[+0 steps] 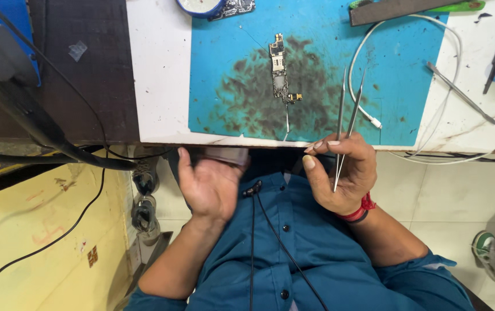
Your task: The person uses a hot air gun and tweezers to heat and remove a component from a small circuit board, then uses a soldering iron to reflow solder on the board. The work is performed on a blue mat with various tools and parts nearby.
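The right hand (pixel 342 175), just right of centre in the frame, is pinching a pair of slim metal tweezers (pixel 346 124), tips pointing up over the blue work mat (pixel 316 34). The left hand (pixel 210 184), centre-left, is loose and holding nothing, palm up and a bit blurred, right at the desk (pixel 158 69) edge. The long skinny phone logic board (pixel 280 68) lies on the mat's sooty dark patch in the upper middle, well apart from both hands. A white cable (pixel 449 92) loops across the upper right near a second pair of tweezers (pixel 460 92). A black lead (pixel 285 247) runs down the person's teal shirt (pixel 316 270) at the bottom.
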